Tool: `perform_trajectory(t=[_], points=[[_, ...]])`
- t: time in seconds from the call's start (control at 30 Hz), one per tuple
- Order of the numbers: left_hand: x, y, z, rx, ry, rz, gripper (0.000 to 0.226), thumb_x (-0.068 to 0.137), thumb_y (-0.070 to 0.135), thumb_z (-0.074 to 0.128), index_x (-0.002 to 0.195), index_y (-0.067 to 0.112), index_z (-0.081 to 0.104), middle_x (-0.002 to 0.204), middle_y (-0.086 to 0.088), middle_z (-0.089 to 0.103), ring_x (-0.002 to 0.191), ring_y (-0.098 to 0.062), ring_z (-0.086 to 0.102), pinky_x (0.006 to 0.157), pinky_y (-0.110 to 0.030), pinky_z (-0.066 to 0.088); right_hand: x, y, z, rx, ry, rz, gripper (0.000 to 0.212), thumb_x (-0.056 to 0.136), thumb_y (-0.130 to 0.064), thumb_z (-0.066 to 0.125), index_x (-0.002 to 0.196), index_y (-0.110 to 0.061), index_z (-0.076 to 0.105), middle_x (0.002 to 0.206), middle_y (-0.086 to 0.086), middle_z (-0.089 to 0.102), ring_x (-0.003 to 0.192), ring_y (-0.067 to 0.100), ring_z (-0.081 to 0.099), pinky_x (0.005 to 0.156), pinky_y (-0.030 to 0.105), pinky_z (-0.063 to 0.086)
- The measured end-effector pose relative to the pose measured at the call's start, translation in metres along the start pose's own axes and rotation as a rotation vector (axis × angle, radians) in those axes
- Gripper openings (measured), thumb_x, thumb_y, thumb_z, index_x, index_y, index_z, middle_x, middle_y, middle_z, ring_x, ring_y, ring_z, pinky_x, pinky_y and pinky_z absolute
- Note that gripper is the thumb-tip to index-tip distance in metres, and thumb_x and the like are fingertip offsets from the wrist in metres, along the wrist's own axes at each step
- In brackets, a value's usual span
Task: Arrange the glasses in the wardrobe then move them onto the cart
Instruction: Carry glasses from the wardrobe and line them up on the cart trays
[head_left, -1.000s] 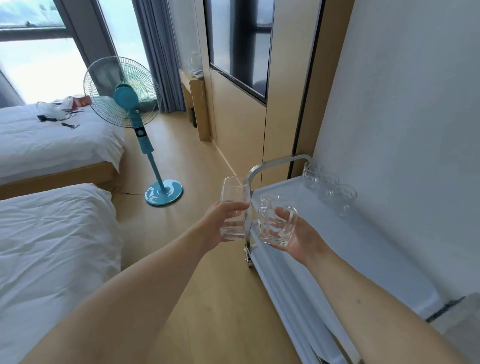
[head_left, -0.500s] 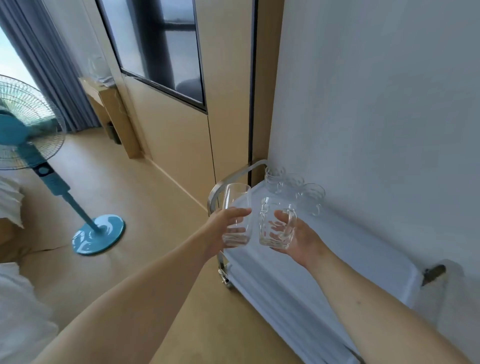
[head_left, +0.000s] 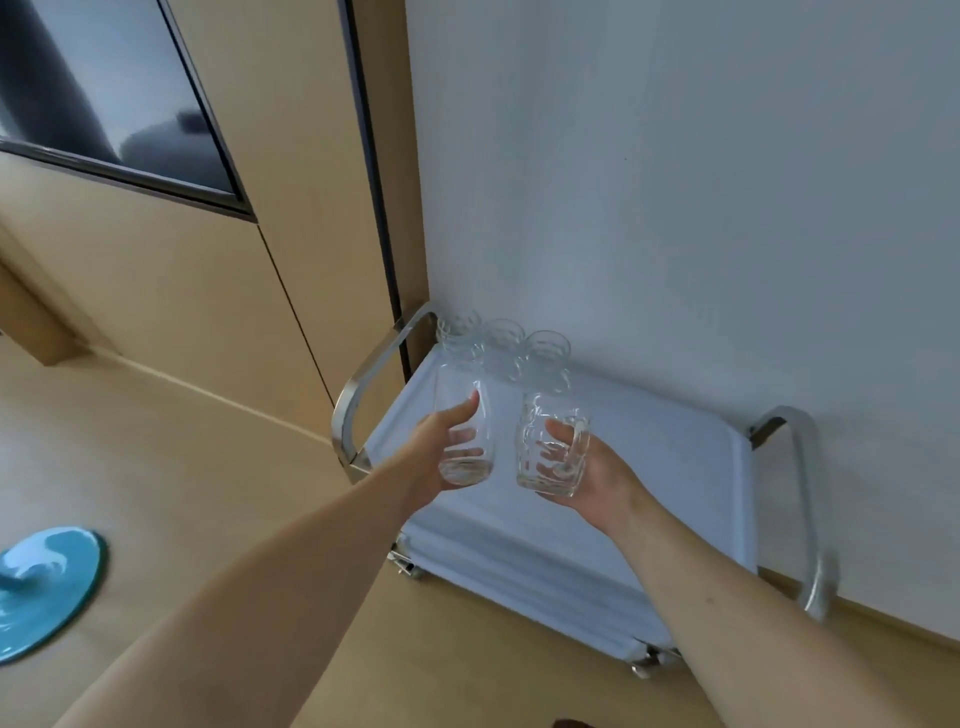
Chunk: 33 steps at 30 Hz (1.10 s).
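My left hand (head_left: 441, 447) grips a smooth clear tumbler (head_left: 464, 423) upright above the left part of the cart (head_left: 670, 467). My right hand (head_left: 587, 467) holds a clear glass mug (head_left: 550, 447) with a dimpled body, fingers curled round it from below and the right. Both glasses hover side by side over the cart's white top. Three clear glasses (head_left: 501, 343) stand in a row at the cart's far left corner, against the wall.
The cart has steel handles at its left end (head_left: 363, 395) and right end (head_left: 805, 493) and stands against a white wall. A wooden panel with a dark screen (head_left: 104, 88) lies to the left. A teal fan base (head_left: 41, 587) sits on the wooden floor.
The view has swung right and down onto the cart; beds and fan head left the frame. Both hands have carried their glasses over the cart's top, closer to the three standing glasses.
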<state>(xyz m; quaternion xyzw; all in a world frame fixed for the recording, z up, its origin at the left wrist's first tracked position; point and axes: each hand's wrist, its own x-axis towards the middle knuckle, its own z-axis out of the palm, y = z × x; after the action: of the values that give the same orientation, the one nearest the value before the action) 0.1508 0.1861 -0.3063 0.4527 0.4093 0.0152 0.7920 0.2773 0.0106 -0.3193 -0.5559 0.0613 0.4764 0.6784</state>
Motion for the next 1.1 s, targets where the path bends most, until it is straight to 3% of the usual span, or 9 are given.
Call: perform_trajectory(t=[0.23, 0.4, 0.47, 0.57, 0.67, 0.8, 0.93, 1.0, 1.1], points=[[0.042, -0.003, 0.029, 0.092, -0.064, -0.067, 0.099, 0.06, 0.078, 0.072, 0.14, 0.025, 0.047, 0.129, -0.005, 0.06, 0.107, -0.029, 0.069, 0.075, -0.047, 0.063, 0.018, 0.0, -0.031, 0.044, 0.071, -0.002, 0.056, 0.058, -0.032, 0.088, 0.108, -0.016, 0.07, 0.084, 0.001, 0.075, 0.076, 0.023, 0.073, 0.081, 0.042, 0.06], [0.088, -0.001, 0.055, 0.259, -0.038, -0.058, 0.083, 0.074, 0.071, 0.074, 0.135, 0.022, 0.048, 0.129, -0.005, 0.059, 0.107, -0.027, 0.067, 0.096, -0.054, 0.055, 0.045, -0.008, -0.061, 0.034, 0.135, -0.04, 0.051, 0.072, -0.027, 0.083, 0.119, -0.014, 0.07, 0.104, 0.006, 0.074, 0.094, 0.031, 0.07, 0.095, 0.051, 0.056], [0.107, -0.001, 0.066, 0.347, 0.0, -0.018, 0.074, 0.076, 0.07, 0.074, 0.126, 0.019, 0.053, 0.126, -0.006, 0.061, 0.108, -0.025, 0.064, 0.101, -0.049, 0.047, 0.058, -0.012, -0.07, 0.012, 0.132, -0.068, 0.05, 0.069, -0.028, 0.084, 0.114, -0.012, 0.072, 0.097, 0.002, 0.076, 0.086, 0.028, 0.071, 0.087, 0.049, 0.058], [0.133, -0.001, 0.078, 0.411, 0.04, -0.002, 0.078, 0.075, 0.067, 0.076, 0.126, 0.013, 0.054, 0.122, -0.005, 0.061, 0.102, -0.021, 0.059, 0.086, -0.036, 0.045, 0.076, -0.017, -0.082, -0.001, 0.173, -0.075, 0.033, 0.063, -0.036, 0.082, 0.089, -0.015, 0.076, 0.085, 0.0, 0.077, 0.071, 0.023, 0.071, 0.075, 0.039, 0.056], [0.155, 0.0, 0.085, 0.426, 0.063, 0.017, 0.082, 0.071, 0.06, 0.084, 0.133, 0.017, 0.05, 0.119, -0.001, 0.059, 0.094, -0.014, 0.057, 0.072, -0.03, 0.043, 0.099, -0.026, -0.09, -0.042, 0.254, -0.063, 0.006, 0.075, -0.02, 0.079, 0.079, -0.019, 0.075, 0.098, 0.009, 0.077, 0.073, 0.021, 0.069, 0.074, 0.031, 0.052], [0.182, -0.003, 0.093, 0.47, 0.169, 0.019, 0.087, 0.059, 0.055, 0.093, 0.127, 0.026, 0.046, 0.11, 0.004, 0.062, 0.099, -0.013, 0.061, 0.079, -0.031, 0.047, 0.125, -0.032, -0.107, -0.226, 0.295, -0.116, 0.036, 0.06, -0.013, 0.092, 0.089, -0.029, 0.076, 0.086, -0.007, 0.078, 0.08, 0.009, 0.075, 0.07, 0.027, 0.054], [0.205, -0.007, 0.093, 0.509, 0.193, 0.005, 0.091, 0.052, 0.054, 0.096, 0.122, 0.03, 0.044, 0.112, 0.004, 0.062, 0.098, -0.009, 0.061, 0.084, -0.035, 0.044, 0.144, -0.034, -0.119, -0.369, 0.305, -0.219, 0.051, 0.054, -0.016, 0.099, 0.083, -0.048, 0.07, 0.081, -0.031, 0.07, 0.075, -0.01, 0.067, 0.056, 0.005, 0.047], [0.212, -0.008, 0.094, 0.527, 0.199, 0.007, 0.089, 0.052, 0.052, 0.096, 0.121, 0.031, 0.043, 0.114, 0.006, 0.061, 0.098, -0.007, 0.059, 0.085, -0.036, 0.043, 0.152, -0.034, -0.123, -0.448, 0.322, -0.228, 0.064, 0.046, -0.03, 0.1, 0.094, -0.054, 0.066, 0.092, -0.027, 0.071, 0.085, -0.008, 0.067, 0.065, 0.009, 0.05], [0.219, -0.012, 0.095, 0.534, 0.205, 0.022, 0.087, 0.054, 0.046, 0.097, 0.12, 0.03, 0.043, 0.116, 0.006, 0.06, 0.096, -0.005, 0.058, 0.082, -0.033, 0.043, 0.161, -0.031, -0.128, -0.576, 0.355, -0.204, 0.095, 0.044, -0.036, 0.101, 0.127, -0.033, 0.054, 0.116, -0.014, 0.064, 0.106, 0.009, 0.063, 0.083, 0.025, 0.051]])
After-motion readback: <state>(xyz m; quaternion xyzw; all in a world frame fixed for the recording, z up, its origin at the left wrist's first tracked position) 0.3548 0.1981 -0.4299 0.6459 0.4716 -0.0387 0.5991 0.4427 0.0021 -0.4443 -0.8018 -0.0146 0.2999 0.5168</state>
